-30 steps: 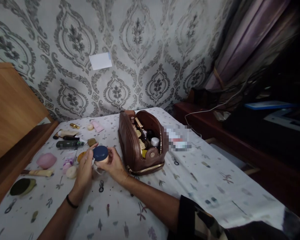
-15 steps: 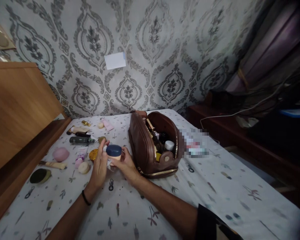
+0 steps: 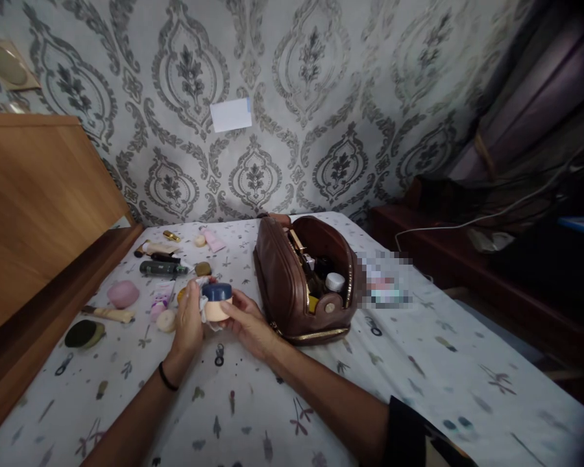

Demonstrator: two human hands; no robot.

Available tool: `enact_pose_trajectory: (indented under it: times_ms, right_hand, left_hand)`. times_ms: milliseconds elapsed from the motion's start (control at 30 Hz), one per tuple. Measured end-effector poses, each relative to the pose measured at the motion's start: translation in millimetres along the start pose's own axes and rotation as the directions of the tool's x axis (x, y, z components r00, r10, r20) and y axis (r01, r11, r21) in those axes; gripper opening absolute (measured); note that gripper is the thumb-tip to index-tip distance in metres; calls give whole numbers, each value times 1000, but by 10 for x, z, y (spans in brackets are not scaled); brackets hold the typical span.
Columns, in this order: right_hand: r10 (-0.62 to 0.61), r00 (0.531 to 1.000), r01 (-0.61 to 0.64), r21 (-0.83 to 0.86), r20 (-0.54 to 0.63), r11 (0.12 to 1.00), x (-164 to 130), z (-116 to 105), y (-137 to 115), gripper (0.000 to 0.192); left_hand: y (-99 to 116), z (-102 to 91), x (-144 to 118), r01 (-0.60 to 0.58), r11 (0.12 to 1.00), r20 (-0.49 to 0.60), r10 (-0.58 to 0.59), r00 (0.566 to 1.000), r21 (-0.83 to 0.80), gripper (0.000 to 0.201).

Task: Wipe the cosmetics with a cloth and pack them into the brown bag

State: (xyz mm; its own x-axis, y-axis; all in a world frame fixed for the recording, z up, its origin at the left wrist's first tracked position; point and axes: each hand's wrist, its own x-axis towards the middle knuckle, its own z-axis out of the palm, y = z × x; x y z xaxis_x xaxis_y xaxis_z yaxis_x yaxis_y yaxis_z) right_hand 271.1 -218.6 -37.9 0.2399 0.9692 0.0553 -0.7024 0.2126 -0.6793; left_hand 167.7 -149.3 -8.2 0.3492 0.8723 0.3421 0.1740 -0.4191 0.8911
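Both hands, left hand (image 3: 189,319) and right hand (image 3: 246,322), grip blue-lidded cream jar (image 3: 217,301) left of open brown toiletry bag (image 3: 302,285); cosmetics remain outside.

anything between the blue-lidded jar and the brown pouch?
Only right hand fingers; otherwise bare sheet between jar and pouch, head view.

The bed (image 3: 418,363) has wide bare sheet on the near side and to the right. The open brown bag (image 3: 292,285) stands just right of the hands (image 3: 214,318). To the left, small bottles (image 3: 163,267) and a pink sponge (image 3: 123,294) lie close together. A wooden board (image 3: 39,207) blocks the far left.
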Motion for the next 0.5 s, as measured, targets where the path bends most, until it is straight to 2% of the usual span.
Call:
enact_pose_trajectory:
  times_ms: [133, 333, 500]
  right_hand:
    - [5, 997, -2, 38, -80, 999, 32, -66, 50, 50]
    - [-25, 997, 21, -53, -66, 998, 18, -35, 54, 48]
    - [-4, 994, -12, -150, -105, 989, 17, -9, 56, 52]
  left_hand:
    - [5, 38, 15, 21, 999, -17, -22, 1000, -49, 54]
    - [-25, 39, 12, 10, 997, -1, -10, 1000, -82, 58]
    - [-14, 57, -74, -64, 994, 112, 74, 991, -90, 63]
